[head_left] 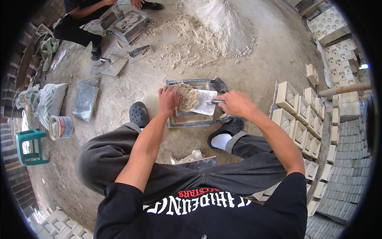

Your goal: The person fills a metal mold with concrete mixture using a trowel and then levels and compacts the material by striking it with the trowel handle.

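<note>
Filling step: right hand (235, 102) clamps the flat steel trowel (205, 102), left hand (168, 98) open, pressing the damp sandy mortar clump (188, 96) above the square grey metal mould (190, 104) (next, judging: tipped in squarely).

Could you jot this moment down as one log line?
left hand: on mortar lump | right hand: holds trowel | below: metal mould frame | setting: sandy ground
</note>
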A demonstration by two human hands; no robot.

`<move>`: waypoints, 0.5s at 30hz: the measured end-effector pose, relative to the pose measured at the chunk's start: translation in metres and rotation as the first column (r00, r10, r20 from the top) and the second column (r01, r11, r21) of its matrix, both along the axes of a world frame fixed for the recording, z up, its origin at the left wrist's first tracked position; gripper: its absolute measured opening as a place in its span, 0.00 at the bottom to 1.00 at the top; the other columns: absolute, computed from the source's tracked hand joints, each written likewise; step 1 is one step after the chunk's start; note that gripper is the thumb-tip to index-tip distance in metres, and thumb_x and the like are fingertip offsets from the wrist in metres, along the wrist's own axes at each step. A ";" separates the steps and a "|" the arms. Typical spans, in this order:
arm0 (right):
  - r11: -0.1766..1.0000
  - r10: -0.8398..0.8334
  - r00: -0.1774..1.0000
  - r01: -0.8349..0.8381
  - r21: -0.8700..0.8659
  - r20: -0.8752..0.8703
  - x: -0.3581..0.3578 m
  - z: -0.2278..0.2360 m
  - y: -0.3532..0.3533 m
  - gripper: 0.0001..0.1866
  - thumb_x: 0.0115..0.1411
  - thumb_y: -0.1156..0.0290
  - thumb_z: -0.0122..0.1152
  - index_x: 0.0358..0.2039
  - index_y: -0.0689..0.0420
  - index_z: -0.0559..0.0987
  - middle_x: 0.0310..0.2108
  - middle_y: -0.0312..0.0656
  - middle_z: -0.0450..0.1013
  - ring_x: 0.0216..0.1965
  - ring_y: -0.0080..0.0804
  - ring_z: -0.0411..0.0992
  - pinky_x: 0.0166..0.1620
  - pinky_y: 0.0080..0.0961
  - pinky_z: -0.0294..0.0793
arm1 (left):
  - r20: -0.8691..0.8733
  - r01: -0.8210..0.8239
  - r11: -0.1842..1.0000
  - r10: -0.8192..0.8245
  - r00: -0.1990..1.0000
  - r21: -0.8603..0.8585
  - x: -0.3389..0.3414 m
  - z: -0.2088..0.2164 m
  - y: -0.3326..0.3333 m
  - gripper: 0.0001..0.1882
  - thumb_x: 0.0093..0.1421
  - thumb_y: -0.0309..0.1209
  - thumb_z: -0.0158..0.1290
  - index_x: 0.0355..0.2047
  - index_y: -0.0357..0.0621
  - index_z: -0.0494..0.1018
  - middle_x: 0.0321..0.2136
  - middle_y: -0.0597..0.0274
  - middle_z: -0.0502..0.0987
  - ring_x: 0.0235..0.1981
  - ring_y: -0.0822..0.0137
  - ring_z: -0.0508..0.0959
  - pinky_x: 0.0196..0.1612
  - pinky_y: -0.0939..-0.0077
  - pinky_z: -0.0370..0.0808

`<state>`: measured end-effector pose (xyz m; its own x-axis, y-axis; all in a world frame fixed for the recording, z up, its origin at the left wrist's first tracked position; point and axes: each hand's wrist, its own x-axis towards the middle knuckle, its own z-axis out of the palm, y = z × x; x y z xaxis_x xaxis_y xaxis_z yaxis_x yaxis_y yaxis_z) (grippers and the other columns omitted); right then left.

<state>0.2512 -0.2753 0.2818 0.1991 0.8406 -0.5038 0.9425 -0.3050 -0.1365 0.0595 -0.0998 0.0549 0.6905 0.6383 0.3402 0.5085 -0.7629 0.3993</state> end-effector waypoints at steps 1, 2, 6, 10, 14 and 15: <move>1.000 -0.003 1.000 0.003 0.000 -0.004 -0.002 -0.001 0.002 0.19 0.60 0.62 0.54 0.52 0.40 0.80 0.32 0.54 0.79 0.37 0.55 0.77 0.42 0.47 0.77 | -0.004 0.003 1.000 -0.003 1.000 0.000 0.001 0.001 0.001 0.15 0.60 0.35 0.54 0.46 0.46 0.77 0.43 0.64 0.79 0.48 0.63 0.74 0.51 0.61 0.66; 1.000 0.004 1.000 -0.004 0.009 -0.002 -0.003 -0.001 0.007 0.19 0.60 0.63 0.55 0.52 0.42 0.80 0.33 0.53 0.79 0.37 0.54 0.77 0.43 0.47 0.77 | -0.065 -0.005 1.000 0.005 0.998 -0.003 0.001 0.001 0.004 0.15 0.60 0.36 0.54 0.46 0.47 0.77 0.42 0.64 0.80 0.47 0.62 0.74 0.50 0.62 0.66; 0.997 0.058 0.998 -0.059 0.047 0.012 -0.001 -0.006 0.016 0.19 0.61 0.63 0.54 0.52 0.41 0.80 0.33 0.53 0.79 0.37 0.53 0.77 0.42 0.47 0.77 | -0.130 -0.023 1.000 0.023 0.991 0.004 0.003 -0.005 0.011 0.16 0.60 0.37 0.55 0.47 0.49 0.77 0.38 0.63 0.80 0.44 0.60 0.74 0.48 0.61 0.66; 0.998 0.068 0.997 -0.069 0.012 0.047 -0.001 -0.006 0.017 0.19 0.61 0.63 0.54 0.52 0.41 0.80 0.33 0.53 0.79 0.37 0.53 0.77 0.41 0.46 0.77 | -0.088 0.006 0.999 -0.001 0.996 0.047 0.003 -0.013 0.015 0.09 0.54 0.27 0.52 0.36 0.46 0.77 0.33 0.60 0.78 0.42 0.59 0.74 0.46 0.62 0.67; 0.999 0.032 0.999 -0.032 0.029 -0.002 0.005 0.000 0.005 0.19 0.61 0.62 0.55 0.53 0.41 0.79 0.32 0.53 0.79 0.36 0.53 0.77 0.41 0.46 0.77 | -0.133 0.088 0.995 -0.082 0.988 0.039 -0.005 -0.016 0.022 0.10 0.57 0.28 0.51 0.38 0.45 0.77 0.34 0.59 0.79 0.41 0.57 0.74 0.46 0.62 0.68; 1.000 0.026 1.000 -0.026 0.015 0.018 0.004 0.003 0.002 0.20 0.60 0.62 0.55 0.54 0.40 0.79 0.32 0.52 0.79 0.35 0.52 0.77 0.40 0.46 0.77 | -0.141 0.126 0.992 -0.127 0.982 -0.015 -0.007 -0.016 0.023 0.12 0.59 0.31 0.52 0.43 0.45 0.78 0.35 0.59 0.79 0.42 0.56 0.75 0.47 0.61 0.68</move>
